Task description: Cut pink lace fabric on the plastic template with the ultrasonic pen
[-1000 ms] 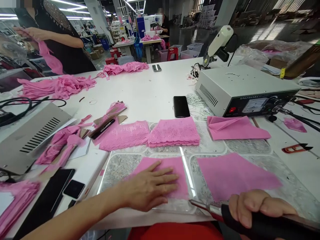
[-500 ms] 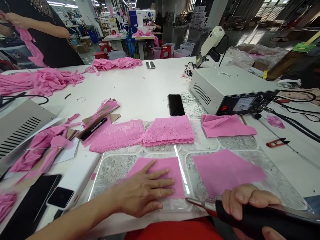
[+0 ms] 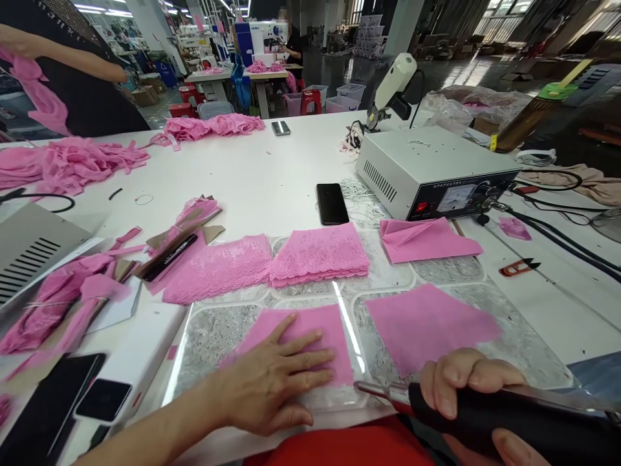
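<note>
My left hand (image 3: 272, 378) lies flat with fingers spread on a pink fabric piece (image 3: 315, 330) that rests on a clear glass plate (image 3: 208, 333). My right hand (image 3: 478, 395) is wrapped round the black handle of a cutting tool (image 3: 514, 417), whose red and metal tip (image 3: 376, 390) points left at the near edge of that fabric. A second flat pink piece (image 3: 427, 323) lies to the right on the glass. Behind them sit two stacks of pink lace (image 3: 317, 254), (image 3: 218, 268) and folded pink cloth (image 3: 427, 239).
A grey control box (image 3: 431, 169) stands at the back right, a black phone (image 3: 332, 203) beside it. Red snips (image 3: 519, 266) lie right. Another grey box (image 3: 29, 249), pink scraps (image 3: 58, 304) and phones (image 3: 53, 408) lie left. A person (image 3: 72, 65) handles pink cloth at far left.
The view has shifted, so everything sits slightly further left and up in the picture. Both hands hold the same pose on the fabric and the tool.
</note>
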